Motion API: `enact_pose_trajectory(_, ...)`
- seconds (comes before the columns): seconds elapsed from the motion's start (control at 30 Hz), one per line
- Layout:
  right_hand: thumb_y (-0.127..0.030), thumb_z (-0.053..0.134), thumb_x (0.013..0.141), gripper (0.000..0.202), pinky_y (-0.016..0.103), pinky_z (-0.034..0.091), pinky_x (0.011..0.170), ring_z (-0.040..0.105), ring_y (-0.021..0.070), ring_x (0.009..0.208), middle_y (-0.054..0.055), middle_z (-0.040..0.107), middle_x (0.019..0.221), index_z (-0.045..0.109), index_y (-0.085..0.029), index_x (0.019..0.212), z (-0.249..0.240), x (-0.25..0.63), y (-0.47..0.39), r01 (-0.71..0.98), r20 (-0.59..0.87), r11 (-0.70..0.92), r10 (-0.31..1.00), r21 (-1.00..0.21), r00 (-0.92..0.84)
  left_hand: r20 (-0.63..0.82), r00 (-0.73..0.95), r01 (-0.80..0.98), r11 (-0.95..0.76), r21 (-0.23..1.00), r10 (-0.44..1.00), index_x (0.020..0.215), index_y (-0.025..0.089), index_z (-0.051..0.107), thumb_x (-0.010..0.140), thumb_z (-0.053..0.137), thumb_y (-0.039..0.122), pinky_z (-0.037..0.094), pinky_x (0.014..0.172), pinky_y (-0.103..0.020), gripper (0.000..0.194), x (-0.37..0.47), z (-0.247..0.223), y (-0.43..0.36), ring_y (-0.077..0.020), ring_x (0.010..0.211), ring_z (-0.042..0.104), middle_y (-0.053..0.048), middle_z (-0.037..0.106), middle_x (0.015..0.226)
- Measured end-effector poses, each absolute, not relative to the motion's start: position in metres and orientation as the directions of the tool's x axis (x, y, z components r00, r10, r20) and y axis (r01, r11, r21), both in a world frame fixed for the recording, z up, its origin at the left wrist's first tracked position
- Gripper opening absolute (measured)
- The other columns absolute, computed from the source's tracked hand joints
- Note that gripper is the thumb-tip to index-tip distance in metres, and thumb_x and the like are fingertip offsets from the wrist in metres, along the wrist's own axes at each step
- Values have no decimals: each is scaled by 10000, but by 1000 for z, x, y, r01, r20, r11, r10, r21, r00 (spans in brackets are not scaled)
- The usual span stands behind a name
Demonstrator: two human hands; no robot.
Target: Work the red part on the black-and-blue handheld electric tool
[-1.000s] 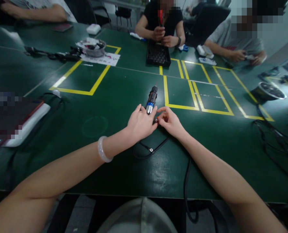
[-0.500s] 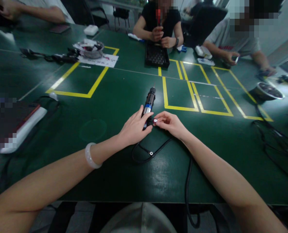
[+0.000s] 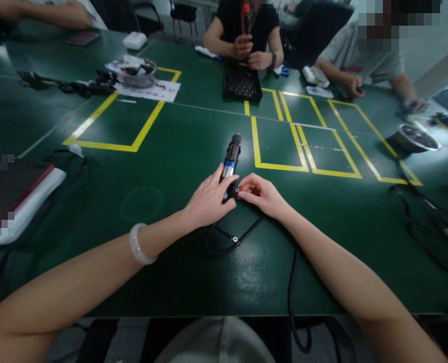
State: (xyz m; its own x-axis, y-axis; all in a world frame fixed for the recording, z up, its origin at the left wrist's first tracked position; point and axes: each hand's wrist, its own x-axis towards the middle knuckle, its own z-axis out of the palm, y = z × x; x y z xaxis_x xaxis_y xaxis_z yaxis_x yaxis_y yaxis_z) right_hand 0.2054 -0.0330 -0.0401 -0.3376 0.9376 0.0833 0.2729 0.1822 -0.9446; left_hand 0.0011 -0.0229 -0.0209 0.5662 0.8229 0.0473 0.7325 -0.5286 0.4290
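Observation:
A black and silver electric screwdriver (image 3: 233, 150) with a blue band lies on the green table, its thin tip pointing away from me. My left hand (image 3: 208, 198) grips its rear part, thumb on the near right side and fingers across the top. Close to the screwdriver's right side, my right hand (image 3: 263, 194) is closed in a pinch on a small red piece (image 3: 240, 190). The fingertips partly cover that piece, so its exact kind is unclear. A black cable (image 3: 224, 252) loops on the table below my hands, with a small metal ring on it.
Yellow tape outlines (image 3: 282, 167) mark the table ahead. A black tray (image 3: 242, 88) sits before a person holding a red-and-black tool. A metal bowl (image 3: 138, 79) stands at the far left, and a round container (image 3: 416, 138) at the right. Cables (image 3: 410, 217) run along the right side.
My right hand's fingertips have shifted slightly, and the small piece shows more red now and less white. My left hand and the screwdriver keep their places. The view has tilted a little.

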Motion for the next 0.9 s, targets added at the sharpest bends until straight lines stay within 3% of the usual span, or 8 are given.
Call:
enact_pose_trajectory(0.23, -374, 674, 858, 196, 257, 371, 568, 470, 113, 576, -45, 516, 650, 569, -209, 870, -41, 201, -36, 434, 106, 228, 952, -871, -287, 56, 573, 721, -535, 441, 818, 1489, 193, 458, 885, 530, 286, 337, 1154, -497, 614, 2, -22, -22, -360, 1460, 342, -178, 180, 1648)
enact_pose_trajectory(0.6, -323, 680, 846, 169, 242, 384, 575, 488, 100, 583, -38, 552, 673, 595, -182, 880, -38, 198, -36, 444, 187, 304, 939, -843, -289, 46, 578, 714, -532, 456, 815, 1495, 193, 447, 884, 540, 272, 316, 1167, -492, 623, 2, -25, -21, -358, 1472, 316, -171, 162, 1653)
enact_pose_trajectory(0.9, -282, 671, 831, 193, 239, 387, 566, 511, 95, 576, -45, 575, 712, 531, -191, 927, -38, 195, -35, 413, 158, 280, 939, -867, -304, 37, 580, 711, -528, 464, 813, 1479, 192, 446, 895, 532, 285, 324, 1157, -504, 598, 2, -22, -21, -362, 1470, 317, -166, 176, 1650)
